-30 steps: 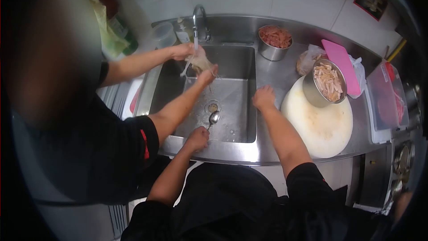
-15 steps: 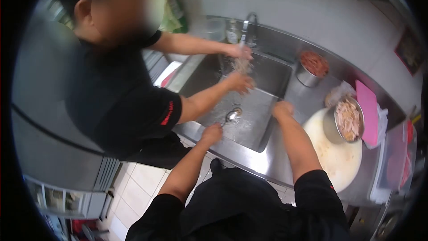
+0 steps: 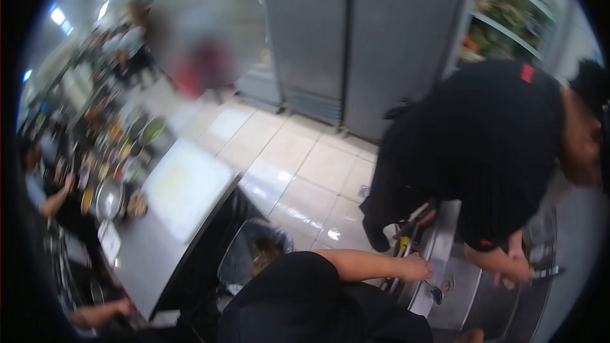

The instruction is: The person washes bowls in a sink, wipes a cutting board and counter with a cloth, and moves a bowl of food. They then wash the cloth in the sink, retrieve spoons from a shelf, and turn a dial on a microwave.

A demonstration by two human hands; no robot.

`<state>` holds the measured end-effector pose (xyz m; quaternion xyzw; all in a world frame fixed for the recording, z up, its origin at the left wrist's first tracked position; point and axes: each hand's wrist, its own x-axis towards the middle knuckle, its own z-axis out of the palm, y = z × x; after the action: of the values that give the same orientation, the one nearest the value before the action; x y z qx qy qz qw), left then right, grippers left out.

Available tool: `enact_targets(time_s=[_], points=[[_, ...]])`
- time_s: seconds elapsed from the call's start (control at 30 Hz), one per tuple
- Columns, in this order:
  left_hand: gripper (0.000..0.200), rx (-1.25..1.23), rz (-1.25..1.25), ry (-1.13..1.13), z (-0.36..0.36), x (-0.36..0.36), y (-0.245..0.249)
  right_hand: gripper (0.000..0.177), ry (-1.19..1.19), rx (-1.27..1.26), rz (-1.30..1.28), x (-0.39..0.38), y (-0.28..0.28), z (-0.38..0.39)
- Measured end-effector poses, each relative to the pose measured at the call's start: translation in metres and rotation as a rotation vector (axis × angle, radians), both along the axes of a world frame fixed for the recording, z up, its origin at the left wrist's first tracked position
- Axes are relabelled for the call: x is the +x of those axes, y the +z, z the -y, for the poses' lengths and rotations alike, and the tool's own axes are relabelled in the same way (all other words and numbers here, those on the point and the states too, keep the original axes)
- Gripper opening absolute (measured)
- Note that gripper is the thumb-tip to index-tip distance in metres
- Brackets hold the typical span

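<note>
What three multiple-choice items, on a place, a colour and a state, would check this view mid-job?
1. Where is the spoon? A by the sink edge, in the left hand; B in a bowl; C on a shelf.
2. The co-worker's shirt colour? A white; B black; C green.
3. The left hand's grip? A open flat; B shut on the spoon; C hidden.
Key: 1 A, its handle sits in the fist at the steel rim; 2 B, dark all over; 3 B, fingers curl round the handle.
</note>
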<state>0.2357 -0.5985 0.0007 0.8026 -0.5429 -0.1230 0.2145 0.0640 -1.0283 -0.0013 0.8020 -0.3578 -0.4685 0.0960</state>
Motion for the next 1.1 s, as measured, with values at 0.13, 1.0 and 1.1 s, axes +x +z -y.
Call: enact_targets(time_s=[0.13, 1.0, 1.1], points=[[0.017, 0.075, -0.231, 0.423, -0.121, -0.001, -0.014, 0.051, 0.047, 0.019, 0.128, 0.100, 0.010, -0.009], [0.027, 0.029, -0.969, -0.157, -0.004, -0.022, 0.067, 0.041, -0.310, 0.705, 1.313, -0.021, 0.111, -0.261], [0.031, 0.064, -1.063, -0.287, 0.030, -0.045, 0.084, 0.033, -0.587, 0.595, 1.671, -0.051, 0.109, -0.260]])
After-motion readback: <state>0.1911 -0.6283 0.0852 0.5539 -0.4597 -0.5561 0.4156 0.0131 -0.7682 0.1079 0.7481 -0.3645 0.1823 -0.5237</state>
